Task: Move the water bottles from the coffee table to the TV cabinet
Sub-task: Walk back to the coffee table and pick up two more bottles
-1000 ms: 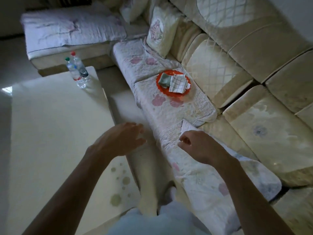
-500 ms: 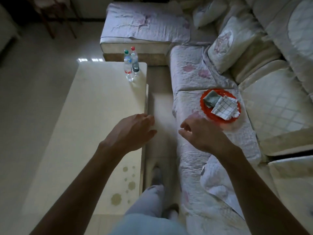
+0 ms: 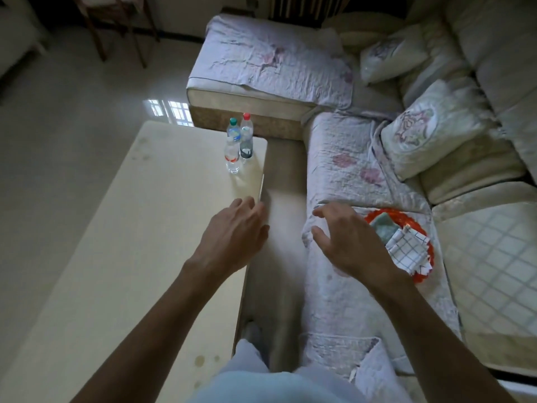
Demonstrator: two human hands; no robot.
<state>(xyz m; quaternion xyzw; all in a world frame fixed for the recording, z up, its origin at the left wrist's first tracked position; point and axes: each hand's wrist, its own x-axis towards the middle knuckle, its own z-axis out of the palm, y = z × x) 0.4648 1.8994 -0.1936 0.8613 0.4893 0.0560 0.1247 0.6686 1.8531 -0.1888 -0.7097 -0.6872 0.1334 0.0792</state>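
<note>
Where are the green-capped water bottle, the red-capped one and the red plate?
Clear plastic green-capped water bottle (image 3: pixel 232 146): head view, its body.
Clear plastic red-capped water bottle (image 3: pixel 246 149): head view, its dark label.
Round red plate (image 3: pixel 392 211): head view, its far rim.

We're in pale blue trousers, both forearms bare, and one foot shows in something light grey, sock or slipper, can't tell.

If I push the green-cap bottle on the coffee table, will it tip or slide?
Probably tip: the green-cap bottle is tall, narrow and upright. It may knock the red-cap bottle beside it. The smooth tabletop could let it slide if pushed low.
</note>
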